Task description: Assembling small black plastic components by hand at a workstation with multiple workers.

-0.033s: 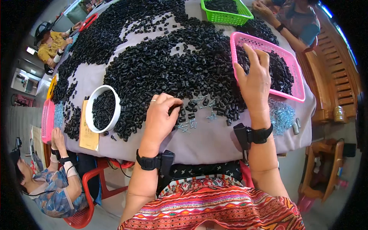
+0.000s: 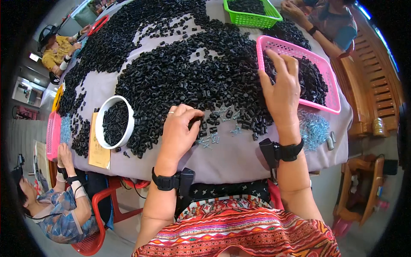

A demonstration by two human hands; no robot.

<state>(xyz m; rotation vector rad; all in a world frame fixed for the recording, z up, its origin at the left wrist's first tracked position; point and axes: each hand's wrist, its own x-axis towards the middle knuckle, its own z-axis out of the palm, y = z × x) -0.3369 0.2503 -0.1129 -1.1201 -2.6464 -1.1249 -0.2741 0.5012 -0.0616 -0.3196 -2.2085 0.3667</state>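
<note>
Right hand [image 2: 283,93] shifted left, by the pink, perforated basket [image 2: 323,106].

It looks to me like a homely room doubling as a small workshop. Several people [image 2: 58,51] gather round one cloth-covered table [image 2: 222,165], which is heaped with small black plastic parts [image 2: 180,81]; metal springs [image 2: 314,130] and bright plastic baskets [image 2: 334,99] lie among them. Over to the right I see a slatted wooden bench [image 2: 376,81], on the left a red plastic chair [image 2: 102,193], both more household than factory.
</note>
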